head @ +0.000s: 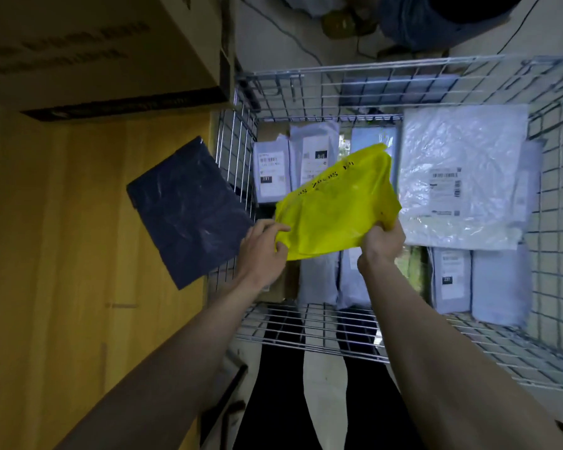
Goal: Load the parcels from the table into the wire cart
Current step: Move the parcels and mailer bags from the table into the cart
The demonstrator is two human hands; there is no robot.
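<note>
Glossy yellow plastic parcel (pixel 337 203); metal wire cart (pixel 403 68); wood table (pixel 62 238).

A crumpled yellow plastic mailer bag (pixel 335 203) with black lettering hangs tilted above the silver wire-mesh cart (pixel 403 73). At its nine o'clock, a flat dark-blue plastic parcel (pixel 189 212) lies on the yellow wooden table (pixel 62 222), overhanging the edge. White labelled parcels (pixel 462 177) fill the cart.

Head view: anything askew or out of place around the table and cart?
One thing: the dark parcel lies at an angle on the wooden table, its corner overhanging the edge toward the wire cart. The yellow parcel is crumpled, held over the cart by the left hand and right hand. Nothing looks spilled or torn.
</note>
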